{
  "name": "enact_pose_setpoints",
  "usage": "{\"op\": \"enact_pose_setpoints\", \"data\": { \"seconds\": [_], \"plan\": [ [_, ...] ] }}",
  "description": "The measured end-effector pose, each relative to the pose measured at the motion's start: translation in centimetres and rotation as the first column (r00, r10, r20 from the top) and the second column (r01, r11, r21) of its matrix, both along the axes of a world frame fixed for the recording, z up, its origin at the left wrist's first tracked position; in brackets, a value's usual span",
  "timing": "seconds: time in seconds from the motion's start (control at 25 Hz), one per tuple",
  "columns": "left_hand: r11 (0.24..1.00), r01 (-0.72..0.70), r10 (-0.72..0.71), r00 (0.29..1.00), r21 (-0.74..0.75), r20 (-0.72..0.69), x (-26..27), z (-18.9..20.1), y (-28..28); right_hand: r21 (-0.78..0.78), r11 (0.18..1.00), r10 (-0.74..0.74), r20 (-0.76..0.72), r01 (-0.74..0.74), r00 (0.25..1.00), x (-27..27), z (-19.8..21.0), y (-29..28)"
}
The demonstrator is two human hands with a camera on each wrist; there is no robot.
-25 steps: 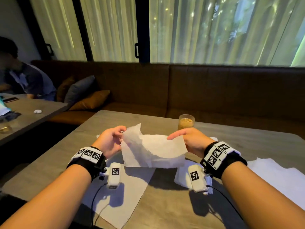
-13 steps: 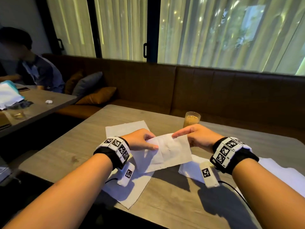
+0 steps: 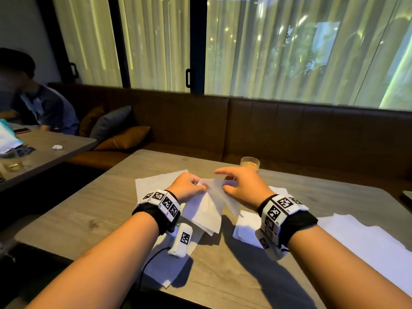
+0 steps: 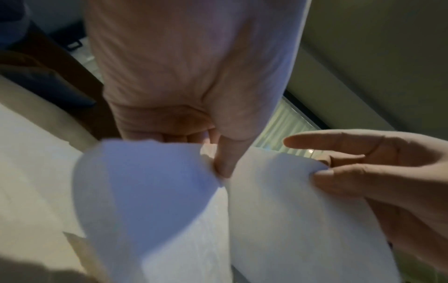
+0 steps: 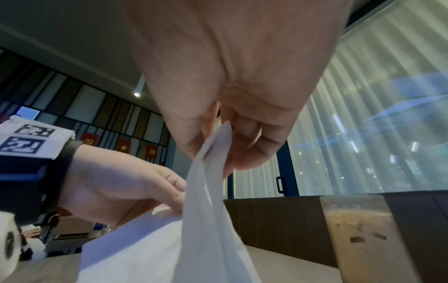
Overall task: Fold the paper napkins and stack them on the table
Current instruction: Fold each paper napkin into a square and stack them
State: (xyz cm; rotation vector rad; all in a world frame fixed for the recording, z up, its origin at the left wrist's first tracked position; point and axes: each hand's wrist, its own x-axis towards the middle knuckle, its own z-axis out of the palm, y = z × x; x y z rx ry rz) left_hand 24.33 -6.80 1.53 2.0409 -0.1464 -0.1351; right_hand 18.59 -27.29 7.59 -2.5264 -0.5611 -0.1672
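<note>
Both hands pinch the napkin (image 3: 208, 206) top corners, left hand (image 3: 188, 186) touching right hand (image 3: 242, 188); it hangs toward the counter (image 3: 107, 210).

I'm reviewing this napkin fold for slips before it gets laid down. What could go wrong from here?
1. The napkin hangs in the air, pinched only at its top corners by the left hand and right hand; the thin sheet may sag and crease crookedly.
2. The drink glass stands just behind the right hand; a reach forward might knock it over.
3. Its edges look uneven, so the fold may come out misaligned.
</note>
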Motion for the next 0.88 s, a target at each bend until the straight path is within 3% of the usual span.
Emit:
{"op": "enact_pose_setpoints", "data": {
  "seconds": [0.16,0.28,0.36,0.44,0.52,0.6,0.68,0.88],
  "plan": [
    [0.975,-0.152,0.129,0.981,-0.160,-0.146,-0.2,0.2,-0.3,0.000,0.997,0.076,-0.008,-0.076,0.997,-1.4,-1.4,1.2],
    [0.925,-0.172,0.100,0.970,-0.338,-0.221,-0.6,0.2,-0.3,0.072,0.984,0.170,-0.123,-0.162,0.978,-1.3,-2.6,1.9],
    [0.884,-0.138,0.030,0.970,-0.446,-0.241,-1.3,0.3,-0.1,0.283,0.958,0.075,-0.121,-0.038,0.990,-0.1,-3.1,1.3],
    [0.854,-0.108,-0.024,0.969,-0.510,-0.246,-1.9,0.4,0.1,0.476,0.856,-0.154,-0.139,0.203,0.978,1.5,-3.5,0.1],
    [0.796,-0.140,-0.047,0.956,-0.589,-0.291,-2.4,0.5,0.3,0.515,0.768,-0.258,-0.295,0.381,0.920,2.9,-4.4,-1.0],
    [0.725,-0.181,-0.079,0.936,-0.665,-0.342,-2.7,0.7,0.3,0.523,0.713,-0.147,-0.540,0.468,0.829,3.7,-5.8,-1.1],
    [0.695,-0.181,-0.122,0.924,-0.696,-0.362,-2.7,0.7,0.0,0.558,0.641,0.005,-0.689,0.526,0.725,3.8,-6.9,-0.9],
    [0.702,-0.281,-0.079,0.882,-0.654,-0.464,-2.1,-0.7,-1.2,0.612,0.494,0.125,-0.753,0.617,0.646,2.9,-7.4,-0.6]
  ]
}}
